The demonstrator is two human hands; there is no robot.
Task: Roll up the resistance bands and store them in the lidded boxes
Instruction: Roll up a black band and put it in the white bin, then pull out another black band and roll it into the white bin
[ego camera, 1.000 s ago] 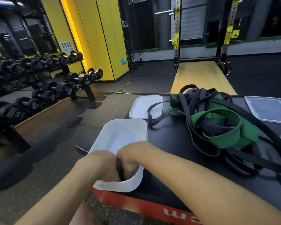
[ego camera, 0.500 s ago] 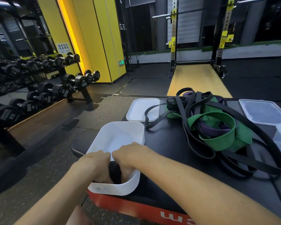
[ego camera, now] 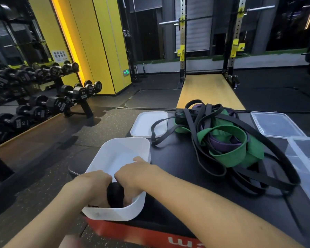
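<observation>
A white box (ego camera: 118,214) sits at the near left corner of the black-topped platform (ego camera: 177,163). Both my hands reach down into its near end. My left hand (ego camera: 92,187) and my right hand (ego camera: 134,174) grip a rolled black band (ego camera: 115,196) between them, low inside the box. The fingertips are hidden by the roll and the box wall. A tangled heap of black, green and purple bands (ego camera: 224,138) lies on the platform to the right. The white lid (ego camera: 147,125) lies flat beyond the box, a black loop draped over its edge.
A clear lid (ego camera: 274,125) and a clear box (ego camera: 306,158) sit at the platform's right side. A dumbbell rack (ego camera: 43,104) stands on the left along a mirror. A squat rack (ego camera: 209,51) with a wooden floor panel stands beyond the platform.
The rolled black band has become visible between my hands inside the box. My hands stay low in the box's near end; the view has tilted slightly.
</observation>
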